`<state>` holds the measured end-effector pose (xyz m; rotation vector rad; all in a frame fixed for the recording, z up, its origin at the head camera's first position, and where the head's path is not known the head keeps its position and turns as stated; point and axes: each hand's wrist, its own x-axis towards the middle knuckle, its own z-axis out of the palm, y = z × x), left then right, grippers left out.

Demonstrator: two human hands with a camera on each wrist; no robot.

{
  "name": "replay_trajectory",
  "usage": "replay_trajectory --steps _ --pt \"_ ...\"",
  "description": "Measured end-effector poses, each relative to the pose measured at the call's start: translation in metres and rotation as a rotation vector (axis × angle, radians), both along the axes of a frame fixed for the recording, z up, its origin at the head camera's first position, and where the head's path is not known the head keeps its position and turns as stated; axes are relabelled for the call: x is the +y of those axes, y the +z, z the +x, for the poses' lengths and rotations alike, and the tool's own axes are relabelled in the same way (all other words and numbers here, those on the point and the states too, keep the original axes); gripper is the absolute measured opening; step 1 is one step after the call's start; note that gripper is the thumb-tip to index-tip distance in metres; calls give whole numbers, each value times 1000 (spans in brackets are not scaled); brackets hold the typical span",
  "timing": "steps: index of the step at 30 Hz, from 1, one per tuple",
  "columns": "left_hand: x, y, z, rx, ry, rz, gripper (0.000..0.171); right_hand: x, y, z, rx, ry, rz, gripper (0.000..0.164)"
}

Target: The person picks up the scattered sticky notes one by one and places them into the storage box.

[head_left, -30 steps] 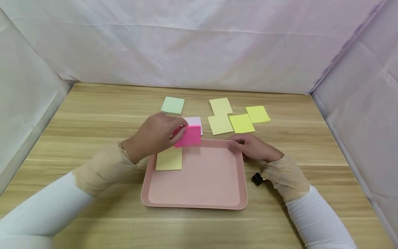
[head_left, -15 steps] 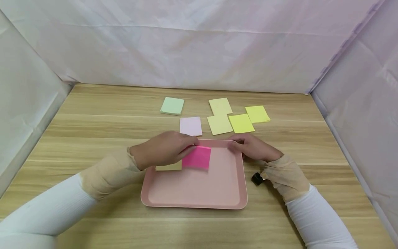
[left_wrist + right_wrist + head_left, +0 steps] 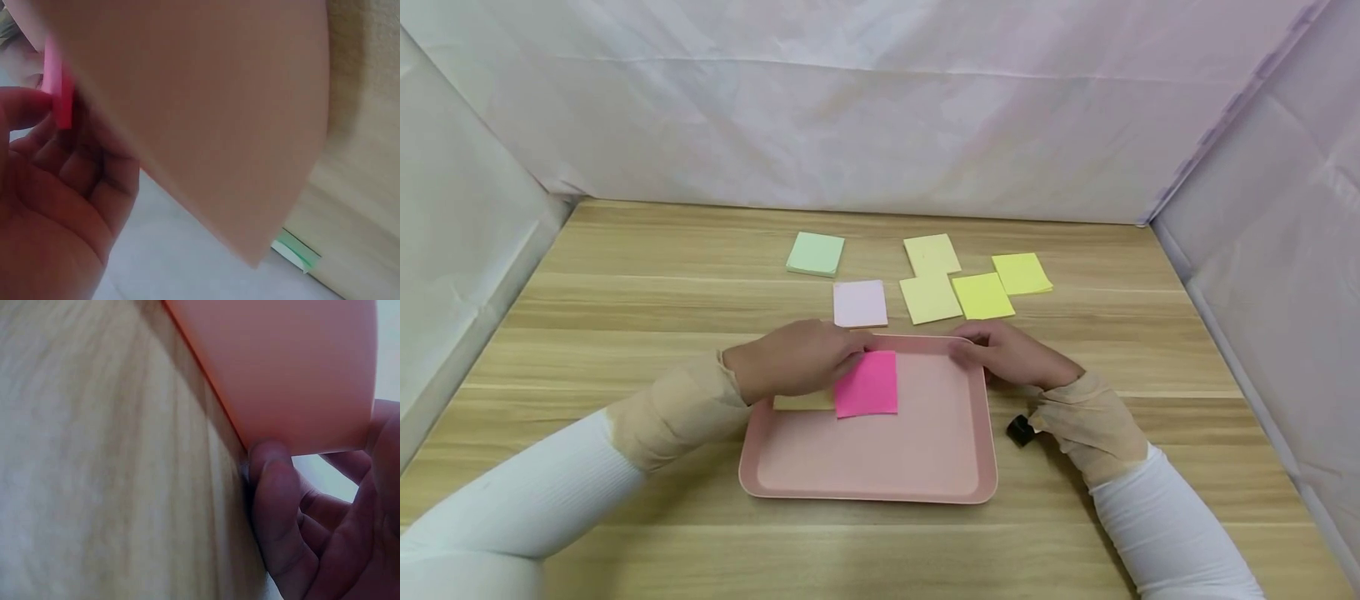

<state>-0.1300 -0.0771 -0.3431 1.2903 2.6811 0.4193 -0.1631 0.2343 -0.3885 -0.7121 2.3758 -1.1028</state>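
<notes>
My left hand (image 3: 805, 357) pinches a bright pink sticky note pad (image 3: 868, 387) by its far left edge, over the far side of the pink tray (image 3: 868, 490). In the left wrist view, thumb and fingers close on the edge of the pink pad (image 3: 65, 103), beside the tray wall (image 3: 219, 125). Left of it in the tray is a pale yellow sticky note pad (image 3: 805, 402), partly hidden under my left hand. My right hand (image 3: 1015, 357) grips the tray's far right corner, thumb inside the rim. The right wrist view shows its fingers against the tray's outer wall (image 3: 300, 381).
Beyond the tray on the wooden table (image 3: 662, 275) lie a green pad (image 3: 816, 254), a lilac pad (image 3: 860, 303), pale yellow pads (image 3: 931, 298) and bright yellow pads (image 3: 983, 296). A small black object (image 3: 1020, 431) shows by the right wrist. White cloth walls (image 3: 865, 125) enclose the table.
My left hand has brought the pink pad from above the tray's far edge down and right into the tray, where it now lies flatter and straighter. My right hand has stayed put.
</notes>
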Motion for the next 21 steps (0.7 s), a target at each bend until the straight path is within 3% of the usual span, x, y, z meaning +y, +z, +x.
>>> replay_trajectory --steps 14,21 --pt "-6 -3 2 34 -42 -79 44 0 1 0 14 -5 13 22" --pt "-8 -5 4 107 -89 -94 44 1 -1 -2 27 4 9 23"
